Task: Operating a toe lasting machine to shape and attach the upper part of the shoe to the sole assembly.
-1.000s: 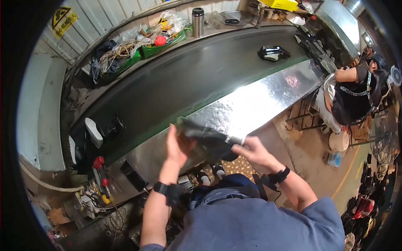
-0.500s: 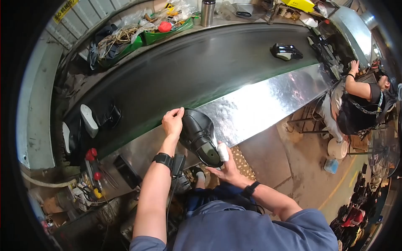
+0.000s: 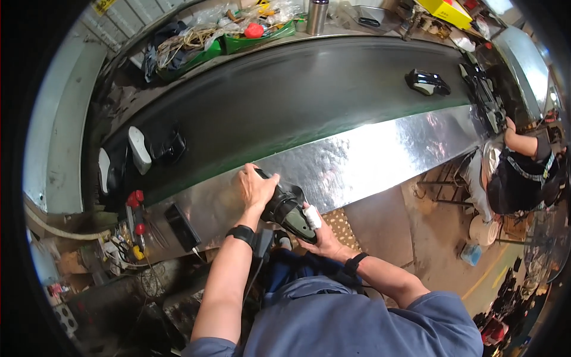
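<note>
A black shoe point(image 3: 284, 205) with a strap across it is held over the near edge of the metal-topped bench. An olive-green last point(image 3: 301, 222) fills its opening, which points toward me. My left hand point(image 3: 257, 189) grips the toe end from above, fingers wrapped over its far side. Under the heel end, my right hand point(image 3: 326, 239) is closed round the shoe and last. Something white point(image 3: 311, 216) sits at the fingers of that hand; whether it is a finger wrap or a separate piece, I cannot tell.
Shoes with white soles point(image 3: 139, 150) stand on the dark belt point(image 3: 267, 89) at left; another shoe point(image 3: 427, 82) lies far right. Red-handled tool point(image 3: 136, 214) and black box point(image 3: 182, 227) lie near left. A co-worker point(image 3: 523, 178) sits at right.
My left hand has shifted from the shoe's side to over its toe, and the shoe has turned and tilted. My right hand stays at the heel. The co-worker's arm has come down.
</note>
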Demonstrator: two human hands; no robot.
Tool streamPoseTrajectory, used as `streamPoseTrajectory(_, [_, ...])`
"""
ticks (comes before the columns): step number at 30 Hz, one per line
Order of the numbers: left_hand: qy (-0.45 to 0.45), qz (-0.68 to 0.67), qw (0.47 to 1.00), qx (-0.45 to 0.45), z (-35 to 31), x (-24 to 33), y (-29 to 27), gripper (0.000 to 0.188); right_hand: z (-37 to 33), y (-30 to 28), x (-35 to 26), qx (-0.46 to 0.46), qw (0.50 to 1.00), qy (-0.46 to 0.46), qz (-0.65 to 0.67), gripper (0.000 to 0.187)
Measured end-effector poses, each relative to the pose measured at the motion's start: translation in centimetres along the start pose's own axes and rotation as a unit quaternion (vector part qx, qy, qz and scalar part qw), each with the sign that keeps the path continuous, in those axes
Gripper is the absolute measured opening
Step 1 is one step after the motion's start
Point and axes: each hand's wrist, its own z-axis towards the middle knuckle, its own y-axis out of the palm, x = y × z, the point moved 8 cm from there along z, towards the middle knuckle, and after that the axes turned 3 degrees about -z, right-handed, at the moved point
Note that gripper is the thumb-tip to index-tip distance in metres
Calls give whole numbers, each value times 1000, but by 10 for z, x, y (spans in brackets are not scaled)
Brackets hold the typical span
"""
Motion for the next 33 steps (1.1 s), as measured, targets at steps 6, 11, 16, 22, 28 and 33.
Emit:
streamPoseTrajectory(6, [11, -114, 990, 79, 15, -38, -19, 44, 9, 10, -8, -33, 999, -21, 35, 89])
streamPoseTrajectory(11, [-42, -160, 977, 135, -17, -60, -82, 38, 25, 8, -51, -107, 990, -48, 81, 95])
streamPoseTrajectory(16, [-17, -208, 956, 206, -88, -80, -173, 35, 58, 69, -78, -314, 820, 318, 357, 94])
streamPoseTrajectory(22, [-51, -249, 897, 362, -224, -186, -261, 36, 22, 152, -178, -351, 802, 336, 348, 45])
streamPoseTrajectory(28, [-139, -239, 818, 504, -409, -289, -344, 35, -68, 258, -302, -435, 833, 137, 314, 52])
streamPoseTrajectory(33, [-158, -336, 684, 627, -591, -391, -395, 35, -187, 368, -382, -531, 782, 153, 288, 23])
